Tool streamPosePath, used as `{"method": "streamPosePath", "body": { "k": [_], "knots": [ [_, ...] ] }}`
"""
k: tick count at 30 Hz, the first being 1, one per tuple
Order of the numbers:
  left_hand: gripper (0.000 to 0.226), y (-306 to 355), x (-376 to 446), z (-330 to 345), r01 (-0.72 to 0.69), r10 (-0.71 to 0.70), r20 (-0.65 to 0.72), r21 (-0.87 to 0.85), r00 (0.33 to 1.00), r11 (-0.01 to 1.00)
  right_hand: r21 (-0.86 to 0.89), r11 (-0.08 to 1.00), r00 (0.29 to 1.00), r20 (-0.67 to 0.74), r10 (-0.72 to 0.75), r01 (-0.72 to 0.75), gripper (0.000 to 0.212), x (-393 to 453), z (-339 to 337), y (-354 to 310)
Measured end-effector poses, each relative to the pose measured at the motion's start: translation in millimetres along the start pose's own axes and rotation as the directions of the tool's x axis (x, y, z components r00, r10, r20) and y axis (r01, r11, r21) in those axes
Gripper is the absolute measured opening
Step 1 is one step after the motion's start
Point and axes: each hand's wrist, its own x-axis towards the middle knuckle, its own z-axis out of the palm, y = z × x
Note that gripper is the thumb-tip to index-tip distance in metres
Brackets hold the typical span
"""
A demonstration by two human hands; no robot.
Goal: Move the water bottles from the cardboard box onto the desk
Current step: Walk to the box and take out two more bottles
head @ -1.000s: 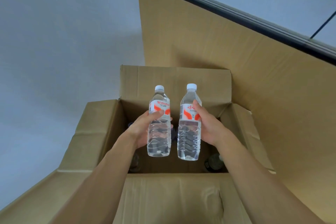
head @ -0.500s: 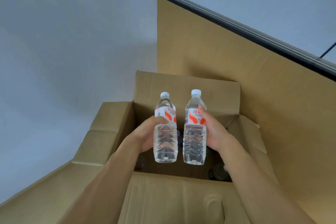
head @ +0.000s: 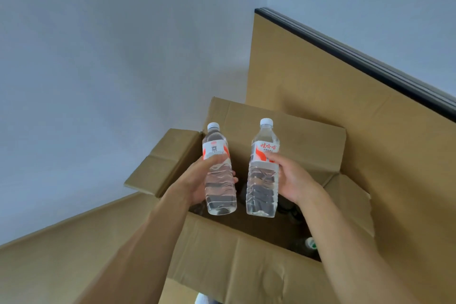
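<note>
The left hand (head: 197, 184) has its fingers (head: 217, 158) wrapped around one clear water bottle (head: 218, 170), held upright above the open cardboard box (head: 246, 261). Just right of it, apart, the right hand (head: 293, 180) grips a second water bottle (head: 263, 170), also upright with a white cap. Deep in the box's near right corner, another bottle cap (head: 311, 243) shows in shadow.

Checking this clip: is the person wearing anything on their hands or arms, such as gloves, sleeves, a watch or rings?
Nothing shows. The left hand and right hand are bare, with no gloves and no rings visible. Both forearms are uncovered up to the picture's bottom edge: no sleeves, watch, bracelets or markings. Anything above the elbows is out of view.
</note>
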Motion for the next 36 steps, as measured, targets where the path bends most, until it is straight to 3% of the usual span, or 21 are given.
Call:
{"method": "streamPosePath", "body": {
  "k": [6,11,20,25,28,36],
  "knots": [
    [0.046,-6,-30,-1,-0.060,0.061,0.010,-0.125,0.998,0.990,-0.036,0.999,0.997,0.076,0.023,-0.020,0.056,-3,11,2],
    [0.052,-24,-59,-10,-0.115,0.104,-0.153,-0.066,0.983,0.991,-0.158,0.987,0.986,0.159,0.054,-0.029,0.055,1,40,9],
    [0.060,-32,-129,-62,-0.467,0.431,-0.386,0.000,0.815,0.884,-0.277,0.955,0.935,0.301,0.189,-0.104,0.054,10,128,43],
    [0.073,-41,-183,-112,-0.565,0.467,-0.502,-0.052,0.728,0.824,-0.401,0.914,0.845,0.464,0.265,-0.067,0.037,-5,189,73],
    [0.072,-48,-222,-142,-0.600,0.491,-0.532,-0.043,0.690,0.799,-0.459,0.889,0.798,0.536,0.277,0.000,0.054,-12,232,97],
    [0.035,-81,-347,-221,-0.684,0.550,-0.591,-0.005,0.591,0.730,-0.548,0.833,0.634,0.670,0.386,0.071,0.055,-51,364,195]
  ]
}}
